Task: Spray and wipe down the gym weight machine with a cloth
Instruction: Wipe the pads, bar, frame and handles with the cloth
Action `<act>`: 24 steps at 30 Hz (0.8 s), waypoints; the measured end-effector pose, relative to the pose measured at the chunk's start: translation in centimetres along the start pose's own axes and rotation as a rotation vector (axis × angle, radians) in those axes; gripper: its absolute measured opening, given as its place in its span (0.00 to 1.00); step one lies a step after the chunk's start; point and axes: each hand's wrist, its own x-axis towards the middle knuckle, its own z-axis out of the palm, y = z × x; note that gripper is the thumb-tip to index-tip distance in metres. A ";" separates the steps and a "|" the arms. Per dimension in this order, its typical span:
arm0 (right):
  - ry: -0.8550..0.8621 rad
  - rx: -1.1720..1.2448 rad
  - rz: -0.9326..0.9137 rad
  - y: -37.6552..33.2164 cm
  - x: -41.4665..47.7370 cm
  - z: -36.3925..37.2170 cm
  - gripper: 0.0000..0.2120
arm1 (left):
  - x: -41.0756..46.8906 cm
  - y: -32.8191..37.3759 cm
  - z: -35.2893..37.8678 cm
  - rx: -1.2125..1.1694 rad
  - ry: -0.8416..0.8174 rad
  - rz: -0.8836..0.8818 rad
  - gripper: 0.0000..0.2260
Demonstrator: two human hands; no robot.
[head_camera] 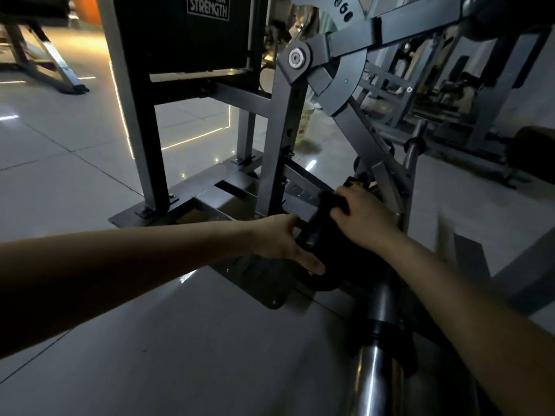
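The weight machine (279, 139) is a frame of square grey steel tubes, matt and hard-edged, bolted to flat plates on a glossy tiled floor (90, 163) that shows streaks of light. A black cushion (186, 34) with white lettering hangs in the frame, and a smooth chrome bar (375, 373) runs low in the foreground. Both bare forearms reach in to a black pad (330, 265), rounded and dull, at the foot of the machine. The right hand (365, 220) lies on top of it, fingers curled tight round a bunched dark cloth (332, 202). The left hand (285, 244) grips the pad from the side, thumb stretched along its lower edge. A pale container (304, 124) stands on the floor behind the frame.
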 end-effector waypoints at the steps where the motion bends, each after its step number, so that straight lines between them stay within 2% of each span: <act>1: -0.056 0.012 -0.078 -1.8 -1.3 -0.3 0.10 | 0.6 -0.8 0.2 -0.131 -0.103 0.002 0.30; 3: -0.141 0.048 -0.227 -5.4 -3.7 -0.4 0.04 | 1.3 -2.1 0.9 -0.314 -0.228 0.064 0.17; 4: -0.159 0.081 -0.276 -6.3 -4.4 -0.3 0.05 | 1.3 -2.6 1.2 -0.389 -0.250 0.103 0.14; 6: -0.154 0.124 -0.301 -5.4 -3.9 0.1 0.07 | 1.1 -2.9 1.7 -0.480 -0.243 0.144 0.14; 8: -0.091 0.089 -0.228 -2.4 -1.7 0.3 0.13 | 0.6 -2.3 1.6 -0.465 -0.187 0.118 0.20; 11: 0.051 -0.027 0.033 2.5 1.8 0.3 0.18 | -0.3 0.1 1.2 -0.132 0.028 0.089 0.24; 13: 0.071 -0.028 0.188 3.8 3.3 0.6 0.19 | -1.1 1.6 1.2 0.120 0.144 0.090 0.26; 14: 0.071 -0.037 0.218 3.6 3.4 0.7 0.19 | -1.3 2.0 1.3 0.215 0.174 0.073 0.28; 16: 0.075 -0.107 0.130 1.7 2.5 0.6 0.16 | -1.1 2.1 1.1 0.250 0.170 0.041 0.32; 18: 0.051 -0.116 -0.098 -1.6 0.3 0.4 0.13 | -0.5 1.3 -0.1 0.060 0.030 0.072 0.31; 21: -0.105 0.002 -0.380 -6.2 -3.3 0.7 0.13 | -0.2 -1.1 -3.3 -0.128 -0.363 0.071 0.29; 22: -0.171 0.043 -0.423 -6.5 -4.1 0.6 0.13 | -0.1 -1.8 -4.2 -0.165 -0.469 0.033 0.29; 24: -0.289 0.117 -0.435 -6.5 -4.1 0.1 0.14 | -0.3 -3.2 -6.0 -0.221 -0.528 -0.056 0.26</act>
